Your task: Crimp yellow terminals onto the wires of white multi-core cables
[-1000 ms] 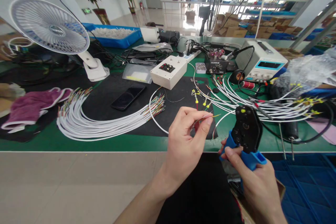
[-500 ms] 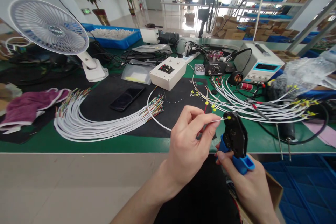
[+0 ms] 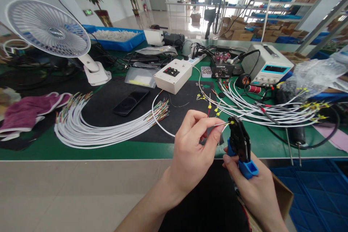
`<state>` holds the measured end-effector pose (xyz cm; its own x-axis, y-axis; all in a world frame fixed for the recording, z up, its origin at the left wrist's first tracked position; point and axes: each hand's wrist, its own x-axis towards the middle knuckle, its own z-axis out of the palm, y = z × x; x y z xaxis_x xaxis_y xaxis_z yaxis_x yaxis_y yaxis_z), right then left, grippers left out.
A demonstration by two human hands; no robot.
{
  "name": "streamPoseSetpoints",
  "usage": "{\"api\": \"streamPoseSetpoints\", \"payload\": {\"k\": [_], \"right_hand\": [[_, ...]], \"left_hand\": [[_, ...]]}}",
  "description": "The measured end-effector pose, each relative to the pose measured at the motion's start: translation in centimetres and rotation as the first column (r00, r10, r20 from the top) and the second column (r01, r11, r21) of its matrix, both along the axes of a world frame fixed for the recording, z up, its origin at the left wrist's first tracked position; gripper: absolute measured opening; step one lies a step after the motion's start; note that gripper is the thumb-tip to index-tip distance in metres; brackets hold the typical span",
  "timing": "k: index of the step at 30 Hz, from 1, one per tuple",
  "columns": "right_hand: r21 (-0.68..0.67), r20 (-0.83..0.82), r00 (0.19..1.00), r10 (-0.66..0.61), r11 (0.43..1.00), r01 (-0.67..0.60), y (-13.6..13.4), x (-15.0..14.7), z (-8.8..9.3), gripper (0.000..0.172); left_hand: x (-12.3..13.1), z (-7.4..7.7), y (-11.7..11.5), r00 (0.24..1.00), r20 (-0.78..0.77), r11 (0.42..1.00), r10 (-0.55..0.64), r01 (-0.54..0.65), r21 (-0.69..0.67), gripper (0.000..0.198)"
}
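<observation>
My left hand pinches a thin wire between thumb and forefinger, its tip reaching into the jaws of a crimping tool. That tool is black with blue handles and a yellow terminal at its jaw, and my right hand grips it by the handles. Both hands hover over the near edge of the green bench. A white multi-core cable curves from the wire back onto the black mat.
A bundle of white cables with coloured ends lies left, beside a purple cloth and a phone. A desk fan, a white switch box, a power supply and more terminated cables stand further back. Blue crates sit lower right.
The crimping tool has moved left toward my left hand and turned edge-on; the wire tip now sits in its jaws. My left hand stayed almost in place.
</observation>
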<state>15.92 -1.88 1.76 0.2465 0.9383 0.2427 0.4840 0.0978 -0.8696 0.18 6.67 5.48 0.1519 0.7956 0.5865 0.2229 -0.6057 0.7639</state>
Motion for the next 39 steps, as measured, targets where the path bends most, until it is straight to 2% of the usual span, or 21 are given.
{"api": "streamPoseSetpoints", "payload": {"k": [6,14,19,22,24,29,39], "right_hand": [[0.016,0.028,0.999,0.033,0.999,-0.034,0.0,0.1,-0.8,0.016],[0.123,0.233,0.972,0.003,0.992,-0.032,0.4,0.3,-1.9,0.007],[0.125,0.250,0.965,-0.079,0.991,0.048,0.4,0.1,-3.3,0.023],[0.096,0.222,0.968,-0.119,0.990,0.100,0.1,-0.1,-3.8,0.046],[0.057,0.253,0.963,-0.089,0.995,0.077,-0.2,-0.2,-3.8,0.058],[-0.002,0.275,0.961,-0.011,1.000,0.012,-0.6,-1.0,-3.0,0.066],[-0.019,0.245,0.969,-0.036,0.999,0.042,-0.7,-1.5,-3.2,0.073]], "left_hand": [[0.0,-0.1,0.1,1.000,-0.003,0.999,-0.019,0.019,-0.034,0.013],[-0.3,-0.5,0.1,0.998,0.046,0.989,-0.043,0.049,-0.142,0.011],[-0.8,-0.7,-0.1,0.999,0.046,0.982,-0.023,0.031,-0.184,0.008],[-0.9,-0.7,-0.2,0.999,0.041,0.981,-0.006,0.014,-0.193,0.008],[-1.0,-0.6,-0.3,0.999,0.040,0.981,-0.001,0.008,-0.195,0.008],[-1.1,-0.5,-0.7,1.000,0.013,0.988,0.011,-0.009,-0.153,0.008],[-1.5,-0.3,-1.5,0.990,-0.070,0.989,0.119,-0.124,-0.079,0.013]]}}
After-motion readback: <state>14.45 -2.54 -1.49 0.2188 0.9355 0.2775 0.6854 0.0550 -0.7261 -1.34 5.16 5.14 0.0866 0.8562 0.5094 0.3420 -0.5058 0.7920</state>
